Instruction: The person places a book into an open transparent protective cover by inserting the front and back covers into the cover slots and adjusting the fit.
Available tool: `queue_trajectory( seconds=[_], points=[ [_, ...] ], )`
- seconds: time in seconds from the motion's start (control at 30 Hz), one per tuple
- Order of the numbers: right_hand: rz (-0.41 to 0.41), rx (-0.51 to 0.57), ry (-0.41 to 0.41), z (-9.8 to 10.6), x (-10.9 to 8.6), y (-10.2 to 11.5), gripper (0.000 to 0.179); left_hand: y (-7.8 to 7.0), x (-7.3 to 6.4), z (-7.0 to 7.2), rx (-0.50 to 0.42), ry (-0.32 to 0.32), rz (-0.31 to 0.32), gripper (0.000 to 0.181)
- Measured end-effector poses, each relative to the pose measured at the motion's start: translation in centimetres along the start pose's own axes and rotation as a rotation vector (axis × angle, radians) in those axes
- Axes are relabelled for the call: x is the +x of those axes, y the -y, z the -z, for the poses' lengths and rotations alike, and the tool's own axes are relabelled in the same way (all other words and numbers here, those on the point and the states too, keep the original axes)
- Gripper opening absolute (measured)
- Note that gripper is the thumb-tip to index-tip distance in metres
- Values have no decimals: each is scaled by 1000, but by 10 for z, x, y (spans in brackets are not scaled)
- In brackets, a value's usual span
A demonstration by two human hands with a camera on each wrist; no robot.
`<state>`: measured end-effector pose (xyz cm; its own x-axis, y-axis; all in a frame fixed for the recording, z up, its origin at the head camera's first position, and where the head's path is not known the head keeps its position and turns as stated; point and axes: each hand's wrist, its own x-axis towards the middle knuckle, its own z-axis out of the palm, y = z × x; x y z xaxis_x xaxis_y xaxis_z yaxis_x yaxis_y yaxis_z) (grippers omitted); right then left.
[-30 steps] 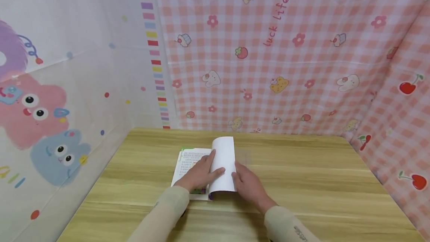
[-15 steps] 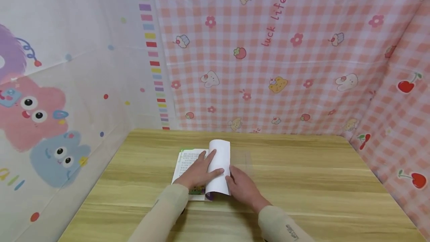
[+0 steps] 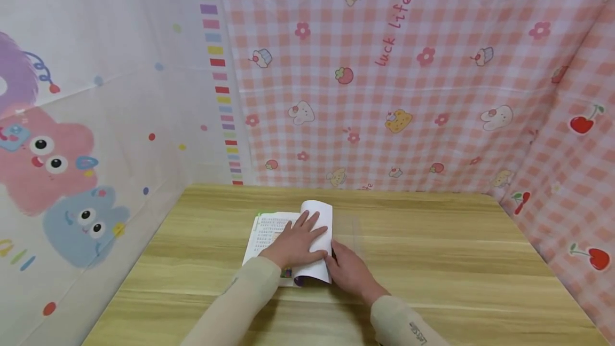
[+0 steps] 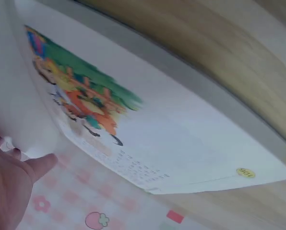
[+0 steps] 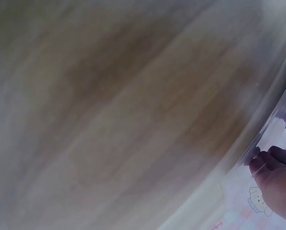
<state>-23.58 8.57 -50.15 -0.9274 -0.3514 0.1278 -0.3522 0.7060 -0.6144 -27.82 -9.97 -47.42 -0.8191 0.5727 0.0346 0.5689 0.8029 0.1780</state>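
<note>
An open book (image 3: 269, 228) lies on the table, its left page printed with text and a coloured picture. Its right part is a curled white leaf (image 3: 319, 212), with purple showing under the lower curl. My left hand (image 3: 298, 244) rests on this leaf with fingers spread flat. At the leaf's right edge, my right hand (image 3: 353, 271) pinches, thumb on top and the other fingers behind. Clear plastic film (image 3: 354, 228) sticks out to the right of the book. The left wrist view shows an illustrated page (image 4: 181, 139); in the right wrist view, fingers (image 5: 272, 158) meet shiny clear plastic.
The wood-grain table (image 3: 456, 260) extends on both sides of the book. A pink checked cloth (image 3: 408, 84) hangs behind it, with a white patterned sheet (image 3: 134, 100) at the left and a cherry-print cloth (image 3: 576, 186) at the right.
My left hand has slid rightward and spread its fingers across the white leaf. My right hand has moved slightly left and toward me, and the leaf's right edge has come lower.
</note>
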Motion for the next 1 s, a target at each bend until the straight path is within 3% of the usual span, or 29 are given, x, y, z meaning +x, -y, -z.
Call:
queue_trajectory(
  seconds=[0.1, 0.43, 0.57, 0.7, 0.87, 1.0],
  points=[
    [-6, -15, 15, -1, 0, -2, 47, -1, 0, 1, -4, 40, 21, 67],
    [-8, -81, 31, -2, 0, -4, 53, 1, 1, 3, 10, 68, 43, 62],
    [11, -84, 24, -2, -1, -2, 51, 11, -2, -2, -24, 60, 92, 65],
    [4, -87, 29, -1, -2, 0, 50, 22, -7, -7, -118, 19, 112, 67],
    [-13, -119, 32, -1, 0, 4, 48, 31, -14, -12, -188, -15, 91, 69],
    [42, -222, 16, -5, 1, 4, 45, 29, -16, -11, -177, -19, 55, 68]
  ],
)
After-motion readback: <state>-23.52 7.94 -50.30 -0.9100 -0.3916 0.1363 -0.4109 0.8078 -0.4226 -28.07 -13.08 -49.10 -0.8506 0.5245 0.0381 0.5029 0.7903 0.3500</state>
